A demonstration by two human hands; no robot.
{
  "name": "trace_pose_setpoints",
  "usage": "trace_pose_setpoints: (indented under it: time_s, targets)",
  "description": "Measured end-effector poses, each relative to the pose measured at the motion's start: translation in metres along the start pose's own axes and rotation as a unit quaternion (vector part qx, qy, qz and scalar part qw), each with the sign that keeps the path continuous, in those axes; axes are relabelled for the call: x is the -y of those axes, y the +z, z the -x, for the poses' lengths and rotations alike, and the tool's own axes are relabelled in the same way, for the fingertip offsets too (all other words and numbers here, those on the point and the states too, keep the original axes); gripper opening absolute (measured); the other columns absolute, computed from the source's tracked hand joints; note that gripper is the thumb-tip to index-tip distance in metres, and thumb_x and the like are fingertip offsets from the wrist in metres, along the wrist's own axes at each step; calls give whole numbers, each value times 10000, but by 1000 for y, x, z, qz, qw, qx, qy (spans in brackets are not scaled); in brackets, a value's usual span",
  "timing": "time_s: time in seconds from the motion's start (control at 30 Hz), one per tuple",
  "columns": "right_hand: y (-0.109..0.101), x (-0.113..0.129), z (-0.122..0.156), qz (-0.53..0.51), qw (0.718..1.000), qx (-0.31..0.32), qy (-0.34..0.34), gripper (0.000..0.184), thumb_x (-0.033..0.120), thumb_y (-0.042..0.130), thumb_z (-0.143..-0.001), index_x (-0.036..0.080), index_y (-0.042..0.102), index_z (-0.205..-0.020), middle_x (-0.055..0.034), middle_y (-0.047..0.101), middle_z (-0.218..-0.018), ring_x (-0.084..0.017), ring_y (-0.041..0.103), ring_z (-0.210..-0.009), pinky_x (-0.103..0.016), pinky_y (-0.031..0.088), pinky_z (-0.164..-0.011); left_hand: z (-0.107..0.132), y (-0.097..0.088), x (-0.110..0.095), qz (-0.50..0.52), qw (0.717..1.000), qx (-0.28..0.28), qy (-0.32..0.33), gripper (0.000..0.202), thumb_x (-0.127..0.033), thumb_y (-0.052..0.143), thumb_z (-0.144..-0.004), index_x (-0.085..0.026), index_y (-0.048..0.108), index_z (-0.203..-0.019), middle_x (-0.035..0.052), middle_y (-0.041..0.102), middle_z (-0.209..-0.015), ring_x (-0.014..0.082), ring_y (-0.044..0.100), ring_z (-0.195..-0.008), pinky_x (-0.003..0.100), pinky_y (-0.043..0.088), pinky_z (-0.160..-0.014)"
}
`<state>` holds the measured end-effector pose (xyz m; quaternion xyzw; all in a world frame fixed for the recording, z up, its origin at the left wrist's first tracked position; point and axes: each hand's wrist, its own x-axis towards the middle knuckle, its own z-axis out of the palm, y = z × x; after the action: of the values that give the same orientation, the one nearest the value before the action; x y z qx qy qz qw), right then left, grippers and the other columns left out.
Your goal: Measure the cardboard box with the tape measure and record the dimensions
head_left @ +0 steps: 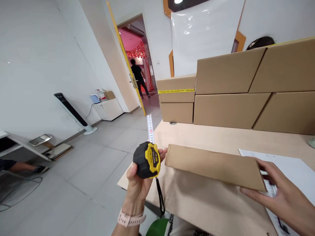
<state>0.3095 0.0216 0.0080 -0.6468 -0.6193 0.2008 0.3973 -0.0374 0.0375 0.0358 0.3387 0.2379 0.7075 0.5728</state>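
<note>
Grips a black-and-yellow tape measure [147,160] in the left hand [137,186], lower centre of the frame, fingers wrapped firmly round the case. Shows a short run of white blade [150,127] standing up out of the case toward the middle of the frame, and a black wrist loop [160,196] dangling below. Holds the case just beside the left end of a flat brown carton [214,166], fingertips touching or almost touching that end; cannot tell which. Carton long and low on the pale wooden table [197,203], across centre right. Rests the right hand [283,193], lower right, against the carton's right end, fingers loosely spread and not closed round it, over a white printed sheet [295,167]. Larger cartons [233,95] stacked at upper right, along the table's far edge.
</note>
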Motion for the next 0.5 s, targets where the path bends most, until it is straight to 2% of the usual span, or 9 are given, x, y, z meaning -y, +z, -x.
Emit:
trace_pose_setpoints:
  time_s: [0.1, 0.17, 0.23, 0.3, 0.37, 0.5]
  targets:
    - [5, 3, -19, -24, 998, 33, 48, 651, 621, 706, -633, 359, 488, -1187, -91, 614, -1268, -387, 593, -1135, -514, 538, -887, 17, 10, -11, 3, 998, -6, 59, 649, -613, 693, -677, -214, 659, -1187, 113, 701, -1157, 405, 619, -1095, 595, 455, -992]
    - [11, -1, -25, -58, 995, 43, 72, 636, 618, 688, -665, 339, 477, -1197, -87, 617, -1281, -368, 573, -1177, -497, 521, -925, 31, 15, -18, -13, 999, 28, 36, 696, -668, 693, -651, -248, 645, -1204, 117, 692, -1149, 372, 680, -931, 533, 557, -835]
    - [16, -7, -28, -100, 992, 44, 68, 666, 604, 690, -674, 342, 462, -1243, -76, 587, -1339, -354, 546, -1222, -481, 506, -957, 40, 19, -21, -36, 990, 101, -87, 829, -722, 722, -555, -248, 626, -1228, 158, 674, -1150, 351, 698, -780, 461, 584, -636]
    - [20, -12, -27, -130, 989, 42, 52, 704, 576, 692, -693, 351, 437, -1310, -64, 536, -1410, -340, 513, -1266, -459, 502, -973, 44, 23, -17, -39, 958, 170, -229, 966, -728, 763, -446, -231, 597, -1257, 200, 656, -1155, 367, 701, -735, 442, 564, -554]
    - [22, -16, -25, -144, 988, 40, 42, 740, 551, 692, -711, 340, 416, -1364, -72, 506, -1443, -341, 491, -1291, -450, 501, -978, 46, 29, -8, -24, 931, 202, -301, 998, -722, 760, -438, -199, 571, -1266, 214, 669, -1103, 385, 703, -770, 479, 565, -627]
    - [21, -19, -22, -146, 987, 44, 44, 791, 537, 694, -724, 318, 384, -1418, -96, 473, -1472, -349, 482, -1300, -471, 483, -997, 53, 43, 8, 3, 920, 230, -318, 826, -741, 606, -645, -136, 576, -1207, 180, 701, -941, 363, 692, -882, 516, 530, -808]
